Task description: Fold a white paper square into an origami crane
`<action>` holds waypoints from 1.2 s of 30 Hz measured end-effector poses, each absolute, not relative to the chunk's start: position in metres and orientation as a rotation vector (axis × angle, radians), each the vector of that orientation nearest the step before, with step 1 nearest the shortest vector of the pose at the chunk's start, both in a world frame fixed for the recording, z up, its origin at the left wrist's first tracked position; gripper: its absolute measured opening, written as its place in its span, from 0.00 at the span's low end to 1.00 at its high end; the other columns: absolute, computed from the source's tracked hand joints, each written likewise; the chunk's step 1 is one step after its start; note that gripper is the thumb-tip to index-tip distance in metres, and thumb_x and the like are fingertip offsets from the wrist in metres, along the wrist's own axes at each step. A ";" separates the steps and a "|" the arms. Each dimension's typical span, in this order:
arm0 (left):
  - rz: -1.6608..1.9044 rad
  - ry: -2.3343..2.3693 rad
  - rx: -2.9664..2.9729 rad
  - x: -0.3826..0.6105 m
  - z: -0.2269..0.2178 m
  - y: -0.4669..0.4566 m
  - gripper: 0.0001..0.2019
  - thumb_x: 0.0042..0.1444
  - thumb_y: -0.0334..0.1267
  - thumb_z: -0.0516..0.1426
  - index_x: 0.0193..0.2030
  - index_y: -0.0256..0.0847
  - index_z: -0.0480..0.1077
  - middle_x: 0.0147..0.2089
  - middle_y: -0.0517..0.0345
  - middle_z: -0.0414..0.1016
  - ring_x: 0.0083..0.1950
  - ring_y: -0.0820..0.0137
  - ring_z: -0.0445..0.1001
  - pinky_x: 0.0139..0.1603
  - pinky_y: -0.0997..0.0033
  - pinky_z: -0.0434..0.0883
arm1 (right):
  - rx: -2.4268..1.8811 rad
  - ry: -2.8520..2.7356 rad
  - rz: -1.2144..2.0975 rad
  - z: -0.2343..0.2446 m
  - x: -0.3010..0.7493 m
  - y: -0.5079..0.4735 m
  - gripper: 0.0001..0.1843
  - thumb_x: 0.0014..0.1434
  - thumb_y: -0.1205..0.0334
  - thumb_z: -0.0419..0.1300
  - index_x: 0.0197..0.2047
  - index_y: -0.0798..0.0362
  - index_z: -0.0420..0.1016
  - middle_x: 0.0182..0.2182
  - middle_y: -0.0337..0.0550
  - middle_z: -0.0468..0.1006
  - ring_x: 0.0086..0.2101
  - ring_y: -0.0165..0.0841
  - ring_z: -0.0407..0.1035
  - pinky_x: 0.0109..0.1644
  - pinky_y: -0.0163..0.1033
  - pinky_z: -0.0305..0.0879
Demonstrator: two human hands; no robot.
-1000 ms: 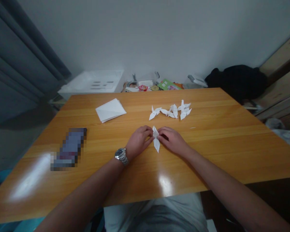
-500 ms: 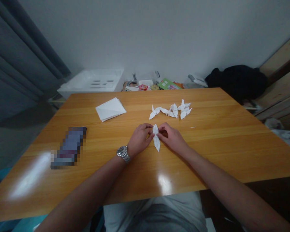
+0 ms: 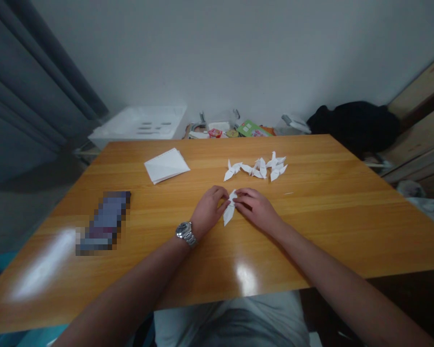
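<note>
One wide wooden bench [image 3: 332, 207] carries it all; taking the folded piece as the clock's centre, a blurred phone-like slab [image 3: 106, 219] lies at nine, a row of paper birds [image 3: 263, 167] at one, and loose white sheets [image 3: 167, 166] at ten. The left hand [image 3: 209, 207] pinches the folded piece [image 3: 229, 216] from nine, the right hand [image 3: 258, 207] from three, its near tip pointing towards seven. The step in hand looks like opening or shaping its folds; the next move seems to call for light, even fingertip pressure, without tearing the thin paper.
</note>
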State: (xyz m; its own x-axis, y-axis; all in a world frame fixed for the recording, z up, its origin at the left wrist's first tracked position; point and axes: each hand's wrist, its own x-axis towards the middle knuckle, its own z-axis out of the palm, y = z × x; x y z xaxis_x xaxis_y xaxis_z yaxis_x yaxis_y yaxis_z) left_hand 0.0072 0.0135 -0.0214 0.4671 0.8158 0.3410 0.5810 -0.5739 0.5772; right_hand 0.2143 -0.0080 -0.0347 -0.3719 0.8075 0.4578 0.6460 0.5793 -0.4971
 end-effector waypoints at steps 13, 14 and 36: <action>0.421 1.164 2.856 0.004 -0.005 -0.018 0.20 0.68 0.45 0.53 0.60 0.37 0.68 0.60 0.46 0.73 0.57 0.58 0.73 0.60 0.58 0.71 | -1.188 -2.309 0.108 -0.025 0.218 -0.016 0.15 0.69 0.58 0.56 0.51 0.54 0.80 0.51 0.50 0.80 0.50 0.41 0.71 0.58 0.50 0.67; 0.404 1.158 2.878 0.004 -0.005 -0.019 0.21 0.68 0.45 0.53 0.62 0.36 0.67 0.61 0.45 0.73 0.58 0.58 0.72 0.62 0.57 0.69 | -1.189 -2.307 0.102 -0.025 0.218 -0.017 0.15 0.69 0.58 0.56 0.51 0.54 0.80 0.51 0.50 0.80 0.50 0.41 0.71 0.58 0.50 0.67; 0.203 1.225 2.913 0.008 -0.002 -0.028 0.25 0.69 0.46 0.51 0.67 0.35 0.62 0.68 0.43 0.66 0.68 0.59 0.64 0.71 0.50 0.56 | -1.196 -2.468 0.181 -0.023 0.224 -0.015 0.25 0.72 0.53 0.49 0.67 0.53 0.64 0.66 0.50 0.65 0.66 0.41 0.58 0.70 0.53 0.56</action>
